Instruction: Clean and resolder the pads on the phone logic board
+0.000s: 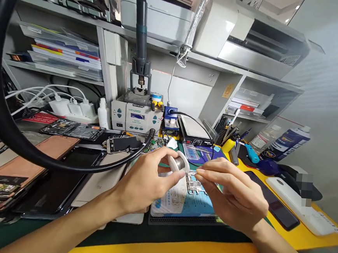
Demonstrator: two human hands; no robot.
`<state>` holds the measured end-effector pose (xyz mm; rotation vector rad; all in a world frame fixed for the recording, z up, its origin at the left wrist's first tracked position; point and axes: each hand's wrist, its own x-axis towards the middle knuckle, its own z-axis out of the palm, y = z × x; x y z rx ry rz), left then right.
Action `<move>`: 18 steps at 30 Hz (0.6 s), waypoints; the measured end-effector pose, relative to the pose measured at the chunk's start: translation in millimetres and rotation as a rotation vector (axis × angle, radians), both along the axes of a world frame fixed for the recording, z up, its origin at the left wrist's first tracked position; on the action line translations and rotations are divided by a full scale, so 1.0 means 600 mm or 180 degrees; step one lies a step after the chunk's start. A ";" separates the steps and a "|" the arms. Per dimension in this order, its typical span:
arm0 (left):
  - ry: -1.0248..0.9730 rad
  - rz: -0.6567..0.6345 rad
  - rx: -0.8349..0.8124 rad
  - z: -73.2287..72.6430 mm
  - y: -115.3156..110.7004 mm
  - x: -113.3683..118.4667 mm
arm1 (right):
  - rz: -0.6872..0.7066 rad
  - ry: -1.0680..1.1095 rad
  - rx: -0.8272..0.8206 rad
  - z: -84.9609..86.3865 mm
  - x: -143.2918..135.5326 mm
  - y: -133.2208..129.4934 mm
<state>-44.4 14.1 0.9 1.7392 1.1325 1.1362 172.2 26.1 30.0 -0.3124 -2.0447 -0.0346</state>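
Observation:
Between the thumb and fingers of my left hand [150, 179] is a small white spool [180, 162] wound with thin grey wire, held on its side above the work mat. My right hand [234, 190] is just to the right of it, thumb and fingertips pinched together. Whatever lies in that pinch is too small to make out. Below and between the hands, a phone circuit board [194, 184] rests on a blue and white repair mat [183, 207], partly covered by my right fingers.
Phones and phone parts [56, 176] crowd the left side. A thick black hose [92, 171] loops across from the hot air station [136, 116]. Toward the right lie a dark phone [282, 209], a pale phone case [291, 202] and a blue spray can [287, 141].

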 end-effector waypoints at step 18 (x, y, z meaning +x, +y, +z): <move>-0.1472 -0.0389 -0.1065 0.025 0.003 -0.002 | -0.0006 0.0122 0.0154 -0.018 -0.013 0.012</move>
